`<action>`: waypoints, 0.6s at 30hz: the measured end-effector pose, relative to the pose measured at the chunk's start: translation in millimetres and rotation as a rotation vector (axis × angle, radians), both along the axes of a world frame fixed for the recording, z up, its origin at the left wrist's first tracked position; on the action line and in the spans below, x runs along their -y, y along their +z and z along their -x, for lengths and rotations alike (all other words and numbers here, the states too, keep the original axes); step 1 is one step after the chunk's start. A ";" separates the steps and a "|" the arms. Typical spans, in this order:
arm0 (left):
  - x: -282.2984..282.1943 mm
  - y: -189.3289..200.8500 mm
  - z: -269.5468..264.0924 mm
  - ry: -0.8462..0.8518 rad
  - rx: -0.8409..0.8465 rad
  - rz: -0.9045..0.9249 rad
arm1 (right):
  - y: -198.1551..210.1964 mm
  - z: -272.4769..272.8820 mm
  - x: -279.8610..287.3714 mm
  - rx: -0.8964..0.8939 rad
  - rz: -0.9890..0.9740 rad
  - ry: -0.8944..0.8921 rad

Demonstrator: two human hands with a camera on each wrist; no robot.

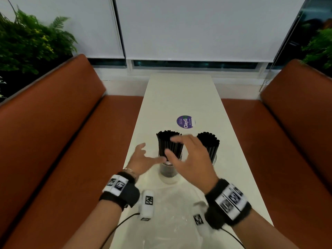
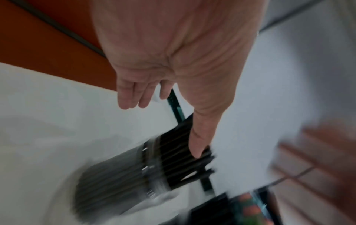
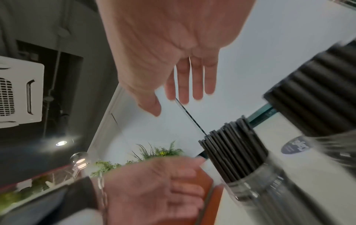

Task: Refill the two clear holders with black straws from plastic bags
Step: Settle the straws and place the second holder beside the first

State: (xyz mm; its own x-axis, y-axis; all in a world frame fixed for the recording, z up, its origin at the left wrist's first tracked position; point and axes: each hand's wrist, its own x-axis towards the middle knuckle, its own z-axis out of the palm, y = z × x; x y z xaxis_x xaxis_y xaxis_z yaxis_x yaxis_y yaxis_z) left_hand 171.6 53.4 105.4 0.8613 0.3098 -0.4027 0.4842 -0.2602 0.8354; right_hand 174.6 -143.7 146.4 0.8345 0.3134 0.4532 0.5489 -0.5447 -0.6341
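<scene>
On the white counter, two clear holders are standing side by side, each packed with upright black straws: the left holder nearer, the right holder just beyond. The person's left hand is hovering beside the left holder, fingers spread wide, holding nothing. The right hand is hovering between the two bundles, fingers loosely extended. A crumpled plastic bag is lying at the near edge, between the wrists.

Black straws, white table, rust-orange benches, purple sticker
</scene>
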 end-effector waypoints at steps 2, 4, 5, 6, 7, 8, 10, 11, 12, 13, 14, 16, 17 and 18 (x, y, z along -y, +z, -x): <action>-16.4 27.9 25.6 0.090 0.071 0.028 | -21.3 24.5 29.9 -0.134 0.118 -0.004; -32.6 48.8 62.3 0.147 0.107 -0.051 | -46.4 46.6 59.0 -0.377 0.211 -0.090; -37.6 56.0 83.1 0.174 0.097 -0.118 | -59.2 56.3 72.0 -0.511 0.217 -0.146; -40.2 58.6 105.1 0.208 0.071 -0.187 | -71.4 64.9 82.9 -0.645 0.206 -0.192; -40.6 56.5 127.4 0.238 0.022 -0.244 | -81.3 72.7 91.1 -0.763 0.186 -0.219; -38.7 49.2 149.4 0.253 -0.041 -0.277 | -91.2 79.0 97.7 -0.866 0.166 -0.226; -27.2 23.4 190.0 0.227 -0.209 -0.262 | -104.8 91.9 106.5 -1.049 0.118 -0.204; -19.1 9.4 206.2 0.203 -0.281 -0.210 | -110.2 97.7 108.3 -1.130 0.075 -0.185; -10.2 -3.0 219.5 0.195 -0.325 -0.146 | -115.8 102.8 109.8 -1.193 0.026 -0.167; -0.4 -15.0 231.3 0.210 -0.347 -0.086 | -121.7 106.9 110.9 -1.234 -0.019 -0.150; 9.0 -24.5 240.0 0.229 -0.358 -0.036 | -126.2 110.1 110.7 -1.257 -0.065 -0.130; 26.1 -40.1 249.4 0.238 -0.356 0.046 | -131.9 113.5 109.5 -1.275 -0.136 -0.096; 33.4 -46.0 252.1 0.247 -0.329 0.077 | -131.6 114.2 109.1 -1.272 -0.162 -0.074; 39.1 -49.1 255.0 0.273 -0.284 0.108 | -129.4 115.2 109.2 -1.265 -0.191 -0.042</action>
State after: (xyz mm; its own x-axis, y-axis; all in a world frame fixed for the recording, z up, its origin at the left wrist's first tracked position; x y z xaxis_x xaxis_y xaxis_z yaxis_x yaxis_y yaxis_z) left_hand -83.3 14.2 56.3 0.6033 0.4546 -0.6553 0.7384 -0.0079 0.6743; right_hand 59.4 -252.9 17.0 0.7227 0.2949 -0.6251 -0.5063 -0.3896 -0.7693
